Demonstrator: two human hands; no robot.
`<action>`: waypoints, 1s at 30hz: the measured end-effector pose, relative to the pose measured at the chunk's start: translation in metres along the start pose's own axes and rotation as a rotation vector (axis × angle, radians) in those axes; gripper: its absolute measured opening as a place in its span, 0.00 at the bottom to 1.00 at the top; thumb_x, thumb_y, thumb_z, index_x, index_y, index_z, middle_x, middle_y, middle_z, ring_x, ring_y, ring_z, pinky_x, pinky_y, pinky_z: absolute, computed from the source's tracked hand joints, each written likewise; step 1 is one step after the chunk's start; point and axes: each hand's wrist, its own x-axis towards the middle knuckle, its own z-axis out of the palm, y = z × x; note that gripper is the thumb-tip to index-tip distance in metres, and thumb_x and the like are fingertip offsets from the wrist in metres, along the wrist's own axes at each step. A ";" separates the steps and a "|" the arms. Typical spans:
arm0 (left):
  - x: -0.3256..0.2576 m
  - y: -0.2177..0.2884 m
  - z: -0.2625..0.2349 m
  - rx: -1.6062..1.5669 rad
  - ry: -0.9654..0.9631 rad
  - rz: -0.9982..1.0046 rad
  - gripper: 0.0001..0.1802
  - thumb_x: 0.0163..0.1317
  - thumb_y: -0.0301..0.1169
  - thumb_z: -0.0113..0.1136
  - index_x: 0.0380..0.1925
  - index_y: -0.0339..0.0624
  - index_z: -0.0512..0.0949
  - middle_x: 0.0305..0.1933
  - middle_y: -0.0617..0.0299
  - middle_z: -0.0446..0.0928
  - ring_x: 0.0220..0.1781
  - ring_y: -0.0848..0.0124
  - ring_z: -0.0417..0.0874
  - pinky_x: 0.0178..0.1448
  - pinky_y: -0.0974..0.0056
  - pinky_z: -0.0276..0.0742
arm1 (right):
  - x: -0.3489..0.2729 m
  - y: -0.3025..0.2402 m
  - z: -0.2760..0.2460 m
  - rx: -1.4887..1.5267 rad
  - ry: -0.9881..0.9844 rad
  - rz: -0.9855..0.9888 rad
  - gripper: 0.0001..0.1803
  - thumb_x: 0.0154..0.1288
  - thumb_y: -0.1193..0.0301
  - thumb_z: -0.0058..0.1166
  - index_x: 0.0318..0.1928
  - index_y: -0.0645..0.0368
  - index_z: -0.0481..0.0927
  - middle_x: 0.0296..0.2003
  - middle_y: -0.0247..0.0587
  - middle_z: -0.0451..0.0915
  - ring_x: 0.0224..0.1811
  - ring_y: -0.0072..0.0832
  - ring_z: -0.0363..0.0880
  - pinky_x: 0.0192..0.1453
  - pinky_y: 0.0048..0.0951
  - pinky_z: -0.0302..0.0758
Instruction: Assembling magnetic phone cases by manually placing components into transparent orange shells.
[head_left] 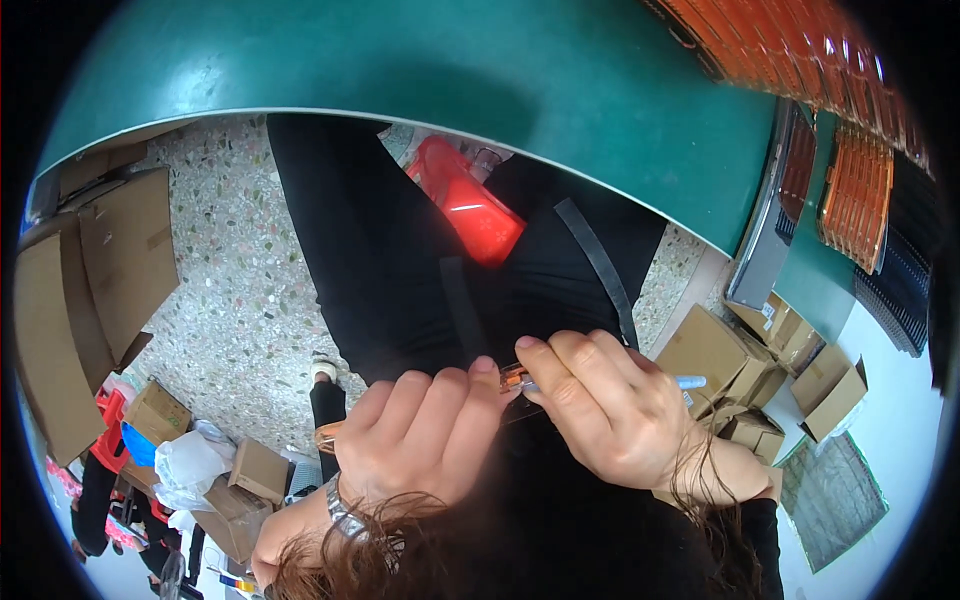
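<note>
My left hand (pixel 425 425) is closed around a slim, see-through orange plastic piece (pixel 327 437). One rounded end sticks out past the wrist side of the fist, and the other shows between my two hands. My right hand (pixel 600 405) is closed on a thin pen-like tool (pixel 690 382), whose pale blue end pokes out behind the fingers. The thumbs and forefingers nearly meet over the orange piece, where a small metallic bit shows. The fingers hide most of both things. Both hands are above my lap.
A green table (pixel 420 60) curves across the front, with stacked orange plastic strips (pixel 800 45) at far right and an orange rack-like stack (pixel 857 190) beyond. A red plastic object (pixel 470 205) sits between my knees. Cardboard boxes (pixel 125 240) stand left, others (pixel 715 350) right.
</note>
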 end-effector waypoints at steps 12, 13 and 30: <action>0.001 -0.018 0.028 -0.213 -0.061 -0.218 0.07 0.62 0.32 0.68 0.35 0.45 0.80 0.29 0.65 0.76 0.31 0.67 0.83 0.32 0.62 0.77 | 0.013 -0.001 0.018 0.166 -0.238 0.306 0.25 0.69 0.72 0.65 0.64 0.68 0.78 0.50 0.47 0.79 0.49 0.43 0.85 0.44 0.37 0.87; -0.001 -0.021 0.032 -0.290 -0.094 -0.279 0.07 0.62 0.33 0.68 0.36 0.45 0.80 0.30 0.63 0.77 0.33 0.65 0.85 0.35 0.61 0.80 | 0.021 -0.004 0.007 0.183 -0.264 0.355 0.26 0.70 0.71 0.64 0.66 0.67 0.77 0.51 0.48 0.78 0.48 0.44 0.86 0.44 0.38 0.87; -0.017 -0.038 0.050 -0.553 -0.092 -0.436 0.06 0.72 0.28 0.60 0.45 0.42 0.84 0.38 0.51 0.84 0.40 0.48 0.87 0.44 0.53 0.84 | 0.192 0.021 -0.042 0.015 0.499 0.308 0.10 0.66 0.81 0.61 0.47 0.66 0.83 0.38 0.54 0.82 0.39 0.55 0.84 0.43 0.47 0.80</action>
